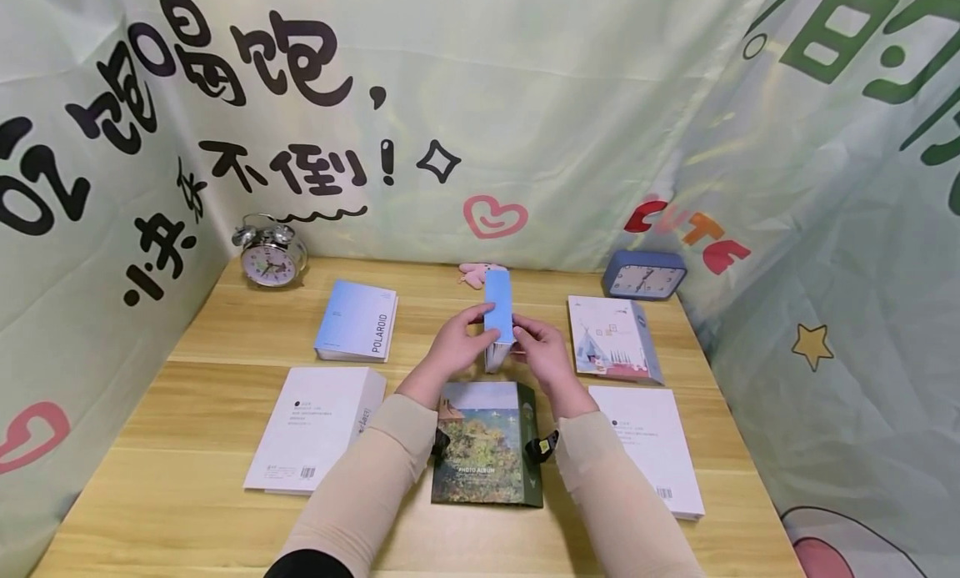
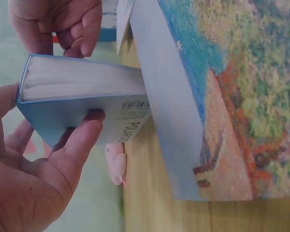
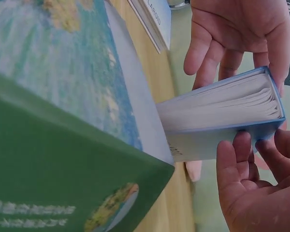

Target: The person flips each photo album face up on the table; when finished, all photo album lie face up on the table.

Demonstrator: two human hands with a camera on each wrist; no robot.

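Behind the painted photo album (image 1: 480, 444), a thick blue Polaroid album (image 1: 498, 293) stands upright with its blue spine on top. My left hand (image 1: 454, 344) grips its left side near the spine. On the other side, my right hand (image 1: 546, 357) holds the opposite cover. White page edges (image 3: 232, 104) face me between the covers. In the left wrist view, the fingers (image 2: 82, 137) of my left hand lie against a cover with a barcode. Whether the blue album's lower edge touches the table cannot be made out.
Another blue Polaroid album (image 1: 356, 319) and a white book (image 1: 318, 428) lie at left. At right are an illustrated album (image 1: 611, 336) and a white book (image 1: 645, 444). A silver alarm clock (image 1: 270, 257), pink plush toy (image 1: 472, 273) and blue clock (image 1: 645, 275) line the table's back.
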